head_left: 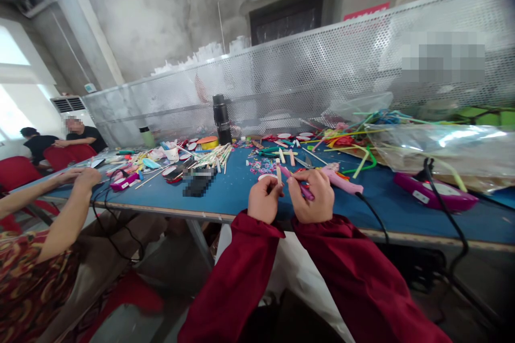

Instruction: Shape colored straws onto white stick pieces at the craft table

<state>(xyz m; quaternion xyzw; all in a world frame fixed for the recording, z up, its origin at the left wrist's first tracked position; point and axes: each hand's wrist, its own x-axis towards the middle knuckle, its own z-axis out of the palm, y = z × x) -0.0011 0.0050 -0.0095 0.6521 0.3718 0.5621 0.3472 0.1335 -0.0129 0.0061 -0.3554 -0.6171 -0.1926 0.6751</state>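
Note:
My left hand [263, 201] is closed, with a short flat wooden stick [279, 174] standing up from between its thumb and fingers. Close beside it, my right hand [314, 196] is wrapped round a slim purple pen-like tool [285, 171], whose tip points at the stick. Whether the tip touches the stick I cannot make out. To the right of that hand lies a pink glue gun [345, 181] with a black cord. Behind my hands are more short wooden sticks [292, 158], scissors [306, 163] and scattered small pink and white rings [259, 165].
A black flask [221, 118] stands at the back near the perforated metal screen [322, 69]. Purple power strips [436, 191] with cords lie on the blue table [241, 193]. Plastic bags [442, 150] are at right, paper sticks [213, 156] left. A co-worker's hands [82, 176] are at far left.

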